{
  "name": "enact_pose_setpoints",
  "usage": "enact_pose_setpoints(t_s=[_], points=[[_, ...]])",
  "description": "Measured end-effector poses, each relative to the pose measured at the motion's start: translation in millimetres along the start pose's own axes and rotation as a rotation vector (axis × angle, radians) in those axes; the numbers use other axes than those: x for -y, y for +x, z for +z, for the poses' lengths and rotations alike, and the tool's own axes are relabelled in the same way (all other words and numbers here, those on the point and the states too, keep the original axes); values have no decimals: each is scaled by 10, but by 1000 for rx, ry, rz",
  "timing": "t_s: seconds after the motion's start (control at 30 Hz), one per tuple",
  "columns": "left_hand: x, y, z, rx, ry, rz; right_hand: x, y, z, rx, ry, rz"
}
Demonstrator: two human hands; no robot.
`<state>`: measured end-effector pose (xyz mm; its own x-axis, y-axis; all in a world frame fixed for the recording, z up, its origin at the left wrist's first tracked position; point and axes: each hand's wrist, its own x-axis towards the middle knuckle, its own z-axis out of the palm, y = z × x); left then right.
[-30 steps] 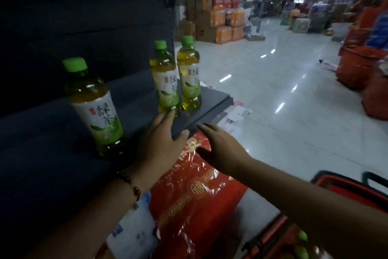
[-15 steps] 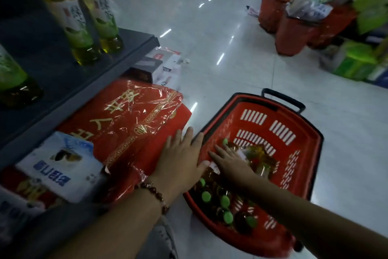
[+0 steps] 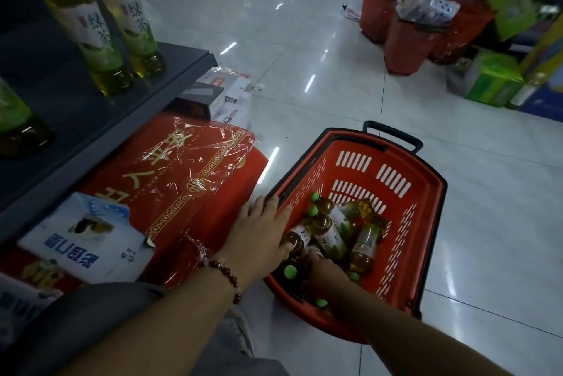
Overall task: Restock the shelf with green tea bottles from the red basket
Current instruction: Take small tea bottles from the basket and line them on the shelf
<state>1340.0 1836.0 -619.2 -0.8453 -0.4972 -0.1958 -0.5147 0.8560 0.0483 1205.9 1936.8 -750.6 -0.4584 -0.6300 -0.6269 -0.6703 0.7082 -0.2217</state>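
The red basket (image 3: 426, 192) stands on the floor at lower right and holds several green tea bottles (image 3: 329, 232) lying in a heap. My left hand (image 3: 259, 232) lies with spread, straight fingers over the basket's left rim, its thumb against one bottle. My right hand (image 3: 323, 272) reaches down among the bottles at the near end; its fingertips are hidden between them. On the dark shelf (image 3: 182, 71) at upper left stand two upright bottles (image 3: 100, 40), with a third bottle (image 3: 15, 119) partly cut off at the left edge.
Under the shelf lies a red gift box in plastic wrap (image 3: 182, 186) next to a blue-and-white pack (image 3: 85, 235). Flat cartons (image 3: 225, 86) lie on the floor past the shelf end. Red bins (image 3: 405, 40) and green boxes (image 3: 487, 80) stand at the far right.
My view dropped from the shelf to the basket. Both hands came down from the shelf edge to the basket, and the right hand has sunk deeper among the bottles.
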Motion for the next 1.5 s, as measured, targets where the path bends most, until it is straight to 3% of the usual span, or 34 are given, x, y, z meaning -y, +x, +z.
enact_pose_setpoints(t_s=[0.33, 0.47, 0.87, 1.0, 1.23, 1.37, 1.5], points=[[113, -72, 0, -1, -67, -26, 21, -292, -568, -79, 28, 10], [119, -89, -18, -4, -87, -18, 120, -465, -914, -156, -77, -43], [172, -219, -119, -52, -232, -13, 603, -1375, -1866, -369, -227, -436], [222, -248, -124, -88, -418, -41, 809, -1612, -2069, -467, -236, -559], [207, -290, -216, -236, -986, -108, 1097, -1798, -2273, -586, -100, -778], [231, -308, -300, -353, -1072, -149, 1165, -1771, -2326, -616, 154, -867], [278, -344, -351, -414, -1092, -145, 1131, -1667, -2359, -505, 502, -880]])
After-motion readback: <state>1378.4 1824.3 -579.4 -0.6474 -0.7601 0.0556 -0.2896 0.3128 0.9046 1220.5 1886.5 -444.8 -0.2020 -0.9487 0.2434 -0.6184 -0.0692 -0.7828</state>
